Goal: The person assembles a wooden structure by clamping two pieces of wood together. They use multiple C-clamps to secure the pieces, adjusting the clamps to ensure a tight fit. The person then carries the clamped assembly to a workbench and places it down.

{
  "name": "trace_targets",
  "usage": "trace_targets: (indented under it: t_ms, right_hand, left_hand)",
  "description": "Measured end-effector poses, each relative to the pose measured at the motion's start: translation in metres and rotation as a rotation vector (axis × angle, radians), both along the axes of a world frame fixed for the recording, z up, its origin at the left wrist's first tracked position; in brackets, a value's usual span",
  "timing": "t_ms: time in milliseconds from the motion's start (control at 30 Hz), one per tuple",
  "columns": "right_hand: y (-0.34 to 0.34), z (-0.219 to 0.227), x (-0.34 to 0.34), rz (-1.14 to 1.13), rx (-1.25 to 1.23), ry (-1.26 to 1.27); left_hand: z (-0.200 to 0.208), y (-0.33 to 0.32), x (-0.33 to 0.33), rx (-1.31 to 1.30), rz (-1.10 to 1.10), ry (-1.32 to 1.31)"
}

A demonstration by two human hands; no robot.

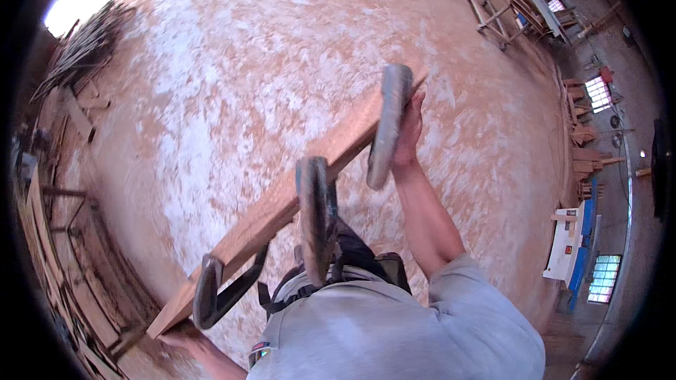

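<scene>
A long, squared wooden beam runs slantwise in front of my body, from low on the left to the upper middle. My right hand grips it near the far end, fingers partly hidden and slightly blurred. Under the near left end, my left hand holds the beam, with most of its fingers hidden beneath the wood. Three worn, grey, clamp-like pieces stick out from it: one beside my right hand, a middle piece in front of my waist, and another near my left hand.
Stacked planks and a wooden frame line the left side, with a pile of thin sticks farther back. A metal rack stands far right. A white and blue machine is by the right wall. Pale dust covers the floor.
</scene>
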State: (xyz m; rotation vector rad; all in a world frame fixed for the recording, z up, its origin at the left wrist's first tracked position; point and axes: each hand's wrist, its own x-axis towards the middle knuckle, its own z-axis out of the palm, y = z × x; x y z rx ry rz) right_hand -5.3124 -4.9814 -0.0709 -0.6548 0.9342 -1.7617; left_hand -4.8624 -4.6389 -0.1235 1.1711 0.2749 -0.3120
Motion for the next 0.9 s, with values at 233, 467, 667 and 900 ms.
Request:
trace_targets:
  t_ms: [233, 467, 667, 900]
  right_hand:
    - [-0.225, -0.026, 0.037, 0.161, -0.252, -0.184]
    - [-0.438, 0.013, 0.093, 0.273, -0.344, -0.078]
    - [-0.647, -0.043, 0.109, 0.414, -0.550, -0.246]
    - [-0.872, -0.040, 0.132, 0.525, -0.621, -0.074]
  left_hand:
    - [0.032, -0.219, 0.049, -0.331, -0.366, -0.361]
    - [0.029, -0.417, 0.083, -0.439, -0.399, -0.417]
    - [0.020, -0.637, 0.168, -0.565, -0.503, -0.442]
    - [0.043, -0.889, 0.284, -0.651, -0.659, -0.452]
